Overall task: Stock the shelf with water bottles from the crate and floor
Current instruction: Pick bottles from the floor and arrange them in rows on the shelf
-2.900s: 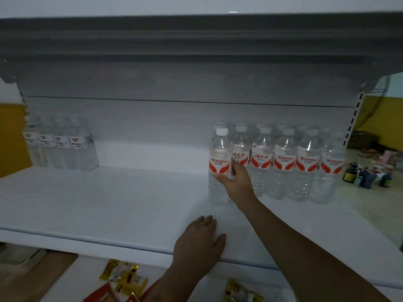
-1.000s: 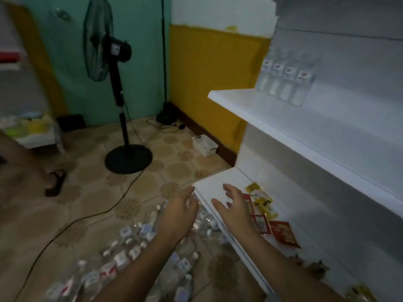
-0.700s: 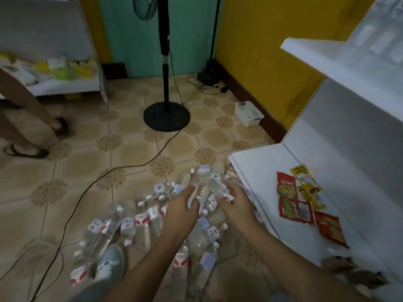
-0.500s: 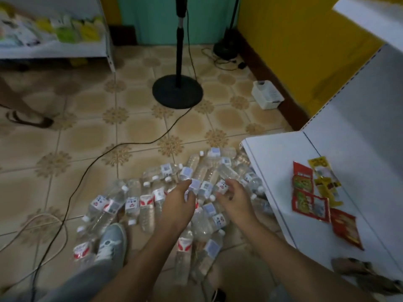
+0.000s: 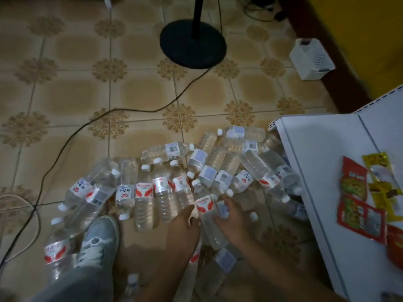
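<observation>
Water bottles [image 5: 165, 188] lie scattered on the tiled floor [image 5: 72, 92], most on their sides, just left of the white lower shelf [image 5: 322, 171]. Your two hands meet over one red-labelled bottle [image 5: 205, 205] at the near edge of the heap. Its white cap points away from you and its long axis runs roughly toward your body, tilted slightly right at the base. Your left hand [image 5: 185, 223] touches the bottle's left flank at the label; your right hand [image 5: 231, 216] curls around its right side, fingertips near a neighbouring cap. Whether either hand has fully closed on it cannot be told; the fingers look bent against it rather than clenched. Both hands are equally near, so the lift likely turns on squeezing across the short axis. Your grey shoe [image 5: 98, 238] stands among bottles at left. A fan base [image 5: 193, 44] and its black cable [image 5: 122, 110] lie beyond the heap, snack packets [image 5: 359, 199] on the shelf.
</observation>
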`<state>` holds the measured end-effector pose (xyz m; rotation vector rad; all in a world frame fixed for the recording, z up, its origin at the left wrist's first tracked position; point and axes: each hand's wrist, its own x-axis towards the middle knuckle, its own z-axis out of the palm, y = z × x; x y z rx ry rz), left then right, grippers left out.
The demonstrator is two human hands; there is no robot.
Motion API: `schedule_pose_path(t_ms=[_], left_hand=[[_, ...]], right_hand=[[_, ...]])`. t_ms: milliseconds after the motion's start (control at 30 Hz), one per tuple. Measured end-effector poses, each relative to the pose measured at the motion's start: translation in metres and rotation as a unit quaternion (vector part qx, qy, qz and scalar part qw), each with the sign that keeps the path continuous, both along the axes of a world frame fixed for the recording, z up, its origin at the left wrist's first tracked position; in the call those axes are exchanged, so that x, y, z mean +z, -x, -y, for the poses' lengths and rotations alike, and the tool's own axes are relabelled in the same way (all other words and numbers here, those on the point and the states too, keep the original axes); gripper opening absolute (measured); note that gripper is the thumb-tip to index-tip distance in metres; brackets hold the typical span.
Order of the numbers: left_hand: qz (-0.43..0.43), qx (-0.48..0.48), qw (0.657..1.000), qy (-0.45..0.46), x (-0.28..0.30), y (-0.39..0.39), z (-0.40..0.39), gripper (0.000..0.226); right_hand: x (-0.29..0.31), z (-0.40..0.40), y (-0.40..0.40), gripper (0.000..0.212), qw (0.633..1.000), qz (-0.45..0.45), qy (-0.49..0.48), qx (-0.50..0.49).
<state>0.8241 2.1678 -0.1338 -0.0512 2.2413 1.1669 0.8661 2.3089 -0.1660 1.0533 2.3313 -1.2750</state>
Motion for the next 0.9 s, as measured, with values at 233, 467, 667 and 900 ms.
schedule_pose_path(t_ms=[233, 467, 667, 900], left_hand=[[0.093, 0.063, 0.994, -0.007, -0.083, 0.002, -0.019, 0.034], [0.145, 0.183, 0.969, -0.081, -0.089, -0.006, -0.049, 0.045], [0.087, 0.146, 0.978, -0.118, -0.013, 0.001, -0.07, 0.046], [-0.041, 0.067, 0.978, -0.196, 0.146, 0.002, -0.117, 0.049]], right_hand=[[-0.077, 0.005, 0.016, 0.04, 0.998, 0.054, -0.006, 0.034], [-0.084, 0.003, 0.02, 0.045, 0.996, 0.085, -0.018, 0.03], [-0.016, -0.017, 0.015, 0.036, 0.998, 0.013, 0.003, -0.066], [0.155, -0.07, 0.016, 0.047, 0.983, -0.144, -0.08, -0.082]])
